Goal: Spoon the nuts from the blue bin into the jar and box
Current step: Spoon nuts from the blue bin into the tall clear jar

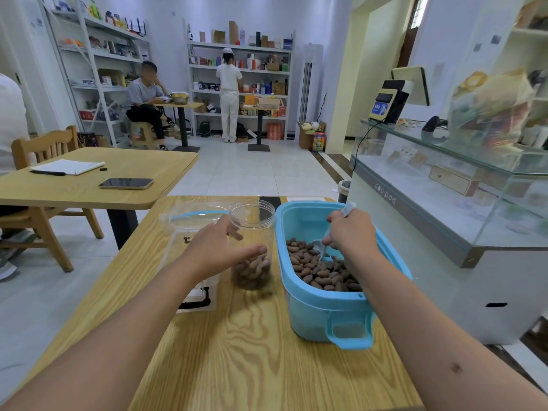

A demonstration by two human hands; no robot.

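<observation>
A blue bin (323,310) stands on the wooden table at the right, holding brown nuts (320,269). My right hand (351,232) grips a clear plastic spoon (321,246) whose bowl dips into the nuts. A clear jar (252,221) stands left of the bin, with a layer of nuts at its bottom. My left hand (216,247) curls round the jar's side, thumb across its front. A clear box (189,221) with black latches sits left of the jar, partly hidden behind my left hand.
A black phone (269,201) lies at the table's far edge behind the jar. Another wooden table (89,191) with a phone and notepad stands to the left. A glass counter (444,185) runs along the right. Two people are at the back shelves.
</observation>
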